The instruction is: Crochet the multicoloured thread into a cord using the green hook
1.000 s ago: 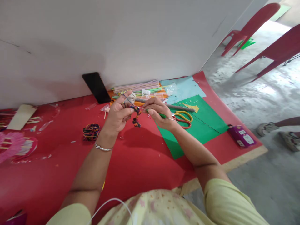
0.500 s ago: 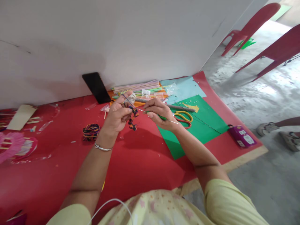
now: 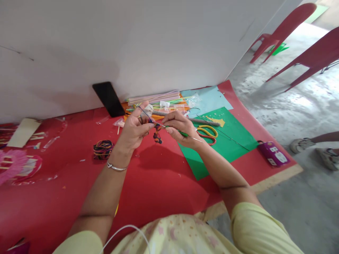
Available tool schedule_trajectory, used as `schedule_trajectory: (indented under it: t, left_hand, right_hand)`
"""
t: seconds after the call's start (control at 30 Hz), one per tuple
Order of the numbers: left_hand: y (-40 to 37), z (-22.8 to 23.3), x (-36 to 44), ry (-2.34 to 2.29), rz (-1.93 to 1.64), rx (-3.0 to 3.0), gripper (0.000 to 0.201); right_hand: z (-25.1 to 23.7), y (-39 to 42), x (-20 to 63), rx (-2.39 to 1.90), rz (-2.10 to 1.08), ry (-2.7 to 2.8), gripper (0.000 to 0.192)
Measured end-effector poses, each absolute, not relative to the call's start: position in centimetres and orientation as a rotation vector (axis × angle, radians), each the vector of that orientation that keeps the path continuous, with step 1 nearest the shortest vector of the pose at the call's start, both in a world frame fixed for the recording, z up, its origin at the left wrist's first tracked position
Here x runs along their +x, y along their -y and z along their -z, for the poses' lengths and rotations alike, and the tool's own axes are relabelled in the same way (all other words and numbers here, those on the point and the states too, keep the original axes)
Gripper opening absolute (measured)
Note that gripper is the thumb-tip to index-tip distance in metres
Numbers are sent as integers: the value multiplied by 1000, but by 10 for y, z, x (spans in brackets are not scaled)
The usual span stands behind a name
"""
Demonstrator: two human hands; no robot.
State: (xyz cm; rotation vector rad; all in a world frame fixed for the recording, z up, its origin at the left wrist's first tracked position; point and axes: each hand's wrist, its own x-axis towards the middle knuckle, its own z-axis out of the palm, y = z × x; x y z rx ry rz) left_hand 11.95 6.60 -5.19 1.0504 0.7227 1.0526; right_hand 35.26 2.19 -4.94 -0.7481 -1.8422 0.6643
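My left hand (image 3: 135,129) pinches a small dark multicoloured piece of crochet (image 3: 158,137), which dangles to the right of the fingertips. A strand of dark yarn runs over the raised left index finger toward the work. In my right hand (image 3: 181,129) is a crochet hook (image 3: 183,133) with a green grip, its metal tip reaching to the yarn beside the left fingertips. The hook's other end sticks out past the right palm. A ball of multicoloured yarn (image 3: 103,149) lies on the red table covering, left of my left wrist.
Behind my hands lie pipe cleaners (image 3: 156,97) and a light blue sheet (image 3: 209,100). Yellow-and-red-handled scissors (image 3: 211,131) rest on a green sheet (image 3: 197,167). A black phone (image 3: 108,98) leans on the wall. A purple packet (image 3: 273,153) sits at the right edge; red chairs (image 3: 286,31) stand beyond.
The dangling crochet piece has swung a little to the right and up. My left fingers have shifted their pinch closer to the hook tip. The right hand stays nearly in place.
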Motion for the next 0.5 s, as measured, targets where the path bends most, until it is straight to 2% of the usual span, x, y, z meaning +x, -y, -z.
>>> schedule_trajectory:
  t: [0.17,0.5]
  left_hand:
    - [-67,52,117,-721,-1047,1043,111]
    - [-66,50,118,-749,-1038,1027,102]
  right_hand:
    - [49,-22,355,-776,-647,1880,36]
    - [43,-20,365,-785,-432,2054,21]
